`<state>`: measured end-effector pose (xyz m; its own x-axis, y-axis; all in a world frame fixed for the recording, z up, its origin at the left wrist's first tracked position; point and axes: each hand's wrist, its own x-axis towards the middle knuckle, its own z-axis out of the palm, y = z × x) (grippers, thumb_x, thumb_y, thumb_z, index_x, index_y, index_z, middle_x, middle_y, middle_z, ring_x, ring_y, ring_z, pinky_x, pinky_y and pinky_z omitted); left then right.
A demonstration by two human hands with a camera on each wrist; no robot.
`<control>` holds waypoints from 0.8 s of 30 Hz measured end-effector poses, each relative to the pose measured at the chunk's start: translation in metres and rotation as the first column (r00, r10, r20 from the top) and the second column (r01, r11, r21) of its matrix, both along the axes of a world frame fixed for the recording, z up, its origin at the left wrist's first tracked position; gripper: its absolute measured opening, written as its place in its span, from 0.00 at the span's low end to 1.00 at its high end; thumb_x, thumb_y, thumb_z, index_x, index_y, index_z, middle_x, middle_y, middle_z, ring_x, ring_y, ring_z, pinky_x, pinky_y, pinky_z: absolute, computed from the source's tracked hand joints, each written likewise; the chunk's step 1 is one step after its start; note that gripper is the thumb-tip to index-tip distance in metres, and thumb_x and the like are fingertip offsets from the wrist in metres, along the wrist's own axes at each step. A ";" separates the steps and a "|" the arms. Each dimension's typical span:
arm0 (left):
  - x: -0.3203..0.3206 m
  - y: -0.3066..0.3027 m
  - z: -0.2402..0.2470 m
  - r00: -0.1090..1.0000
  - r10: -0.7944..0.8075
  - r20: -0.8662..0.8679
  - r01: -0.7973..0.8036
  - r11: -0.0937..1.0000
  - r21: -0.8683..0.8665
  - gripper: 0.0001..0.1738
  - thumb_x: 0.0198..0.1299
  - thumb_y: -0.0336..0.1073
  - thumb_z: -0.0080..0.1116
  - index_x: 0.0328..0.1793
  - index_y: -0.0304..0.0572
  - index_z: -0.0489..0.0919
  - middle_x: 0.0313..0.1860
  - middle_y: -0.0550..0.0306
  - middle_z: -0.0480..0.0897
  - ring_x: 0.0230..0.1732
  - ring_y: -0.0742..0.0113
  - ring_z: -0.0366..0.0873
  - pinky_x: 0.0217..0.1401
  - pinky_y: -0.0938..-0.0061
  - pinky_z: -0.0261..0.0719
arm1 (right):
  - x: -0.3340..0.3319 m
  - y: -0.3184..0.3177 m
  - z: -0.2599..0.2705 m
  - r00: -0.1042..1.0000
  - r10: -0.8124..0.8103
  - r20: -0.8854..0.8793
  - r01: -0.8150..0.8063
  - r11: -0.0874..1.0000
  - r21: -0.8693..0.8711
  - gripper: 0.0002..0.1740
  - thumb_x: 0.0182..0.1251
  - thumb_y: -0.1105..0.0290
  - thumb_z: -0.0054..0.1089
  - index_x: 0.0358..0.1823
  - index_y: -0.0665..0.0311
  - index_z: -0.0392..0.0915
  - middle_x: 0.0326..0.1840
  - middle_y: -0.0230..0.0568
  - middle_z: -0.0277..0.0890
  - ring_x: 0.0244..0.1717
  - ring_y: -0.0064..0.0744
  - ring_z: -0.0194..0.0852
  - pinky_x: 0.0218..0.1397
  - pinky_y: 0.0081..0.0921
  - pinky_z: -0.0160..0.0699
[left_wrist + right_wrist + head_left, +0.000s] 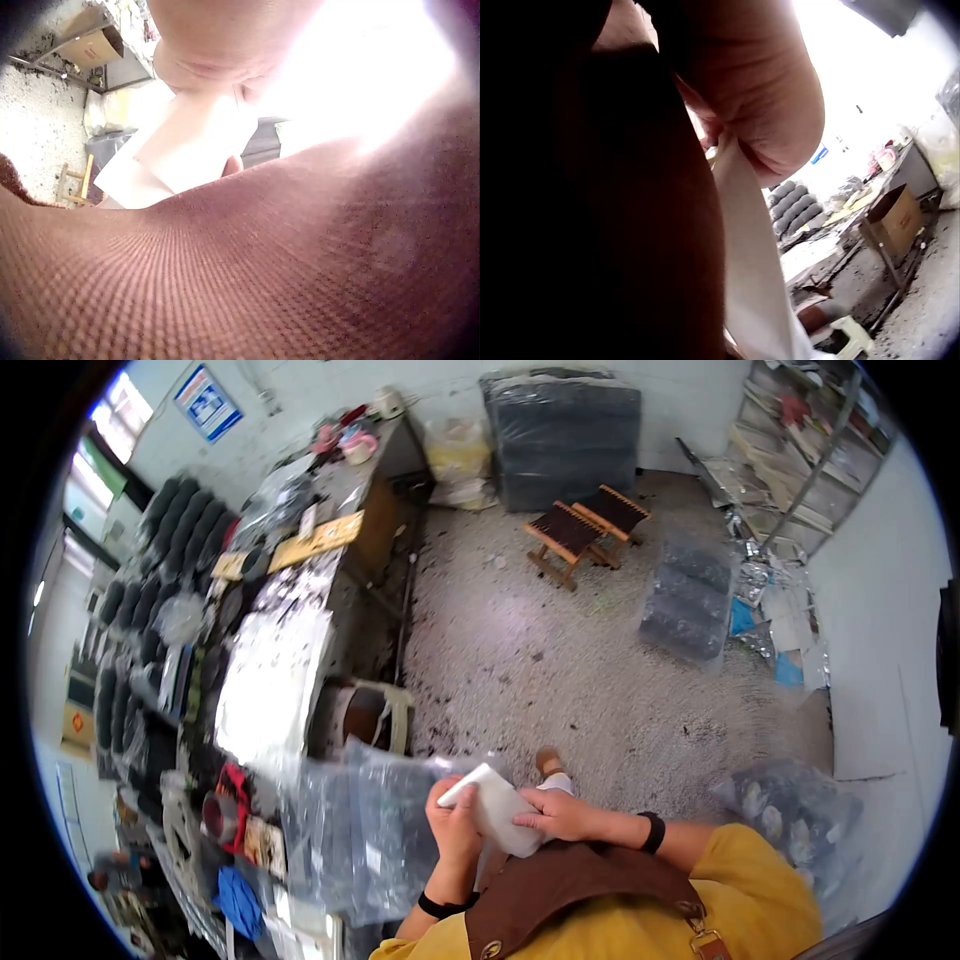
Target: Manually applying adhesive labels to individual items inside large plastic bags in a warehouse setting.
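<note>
Both hands hold a small stack of white paper sheets (497,812) in front of the brown apron (590,880). On its left side the left hand (456,828) grips the stack, thumb across the top face. The right hand (565,815) pinches the opposite edge between thumb and fingers. In the left wrist view the sheets (199,142) fan slightly apart below the hand, with apron cloth covering the lower half. A pale sheet (754,255) hangs from the pinch in the right wrist view, where a dark blurred shape hides the left side.
A cluttered workbench (275,660) runs along the left, with clear plastic bags (385,840) at its near end. Two folding stools (565,535) and a plastic-wrapped dark bundle (688,600) stand on the floor ahead. Another plastic bag (795,810) lies at the right.
</note>
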<state>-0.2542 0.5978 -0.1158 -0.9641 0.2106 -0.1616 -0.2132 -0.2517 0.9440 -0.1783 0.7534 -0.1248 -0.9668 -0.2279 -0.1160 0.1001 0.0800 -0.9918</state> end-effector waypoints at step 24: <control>-0.561 0.242 0.003 0.944 -0.326 -0.047 0.252 0.808 -0.533 0.13 0.56 0.24 0.49 0.48 0.35 0.69 0.33 0.57 0.77 0.30 0.75 0.75 0.33 0.83 0.73 | -0.613 0.371 -0.030 0.751 -0.566 0.340 0.598 0.801 0.012 0.16 0.61 0.66 0.52 0.45 0.72 0.71 0.39 0.44 0.76 0.37 0.28 0.74 0.42 0.25 0.73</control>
<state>-0.8156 0.8402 -0.1132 -0.8914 0.4053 -0.2031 -0.0646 0.3298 0.9418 -0.7913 1.1241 -0.1551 -0.8301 0.3418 -0.4406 0.4000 -0.1856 -0.8975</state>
